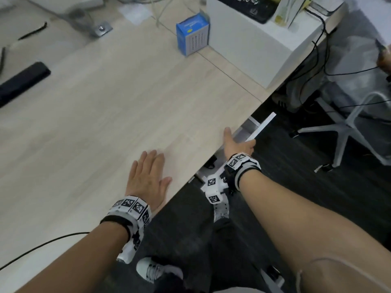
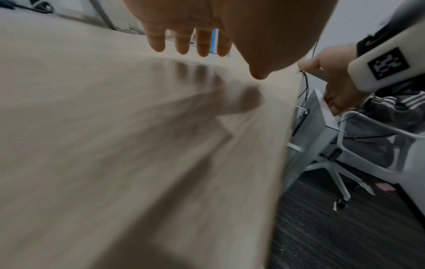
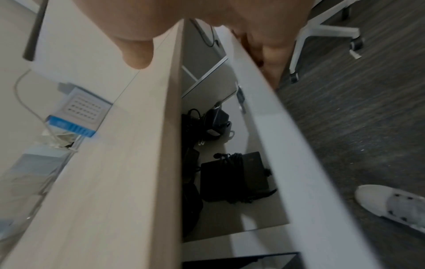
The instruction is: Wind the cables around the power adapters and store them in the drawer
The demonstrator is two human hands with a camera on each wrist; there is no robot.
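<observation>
The white drawer [image 1: 262,125] under the wooden desk [image 1: 105,115] stands slightly open. In the right wrist view, two black power adapters lie inside it with cables wound round them, a large one [image 3: 232,176] and a smaller one [image 3: 216,122]. More dark shapes sit further in, under the desk edge. My right hand [image 1: 239,144] rests against the drawer front [image 3: 287,145]. Its fingers [image 3: 269,54] lie on the outer face and its thumb [image 3: 138,54] reaches over the desk edge. My left hand [image 1: 148,176] lies flat and empty on the desk near the edge.
On the desk stand a blue box [image 1: 192,35], a white cabinet [image 1: 254,43] and a black bar [image 1: 23,79]; a thin black cable [image 1: 42,244] crosses the near corner. A white chair base [image 1: 347,132] and hanging cables stand to the right over dark carpet.
</observation>
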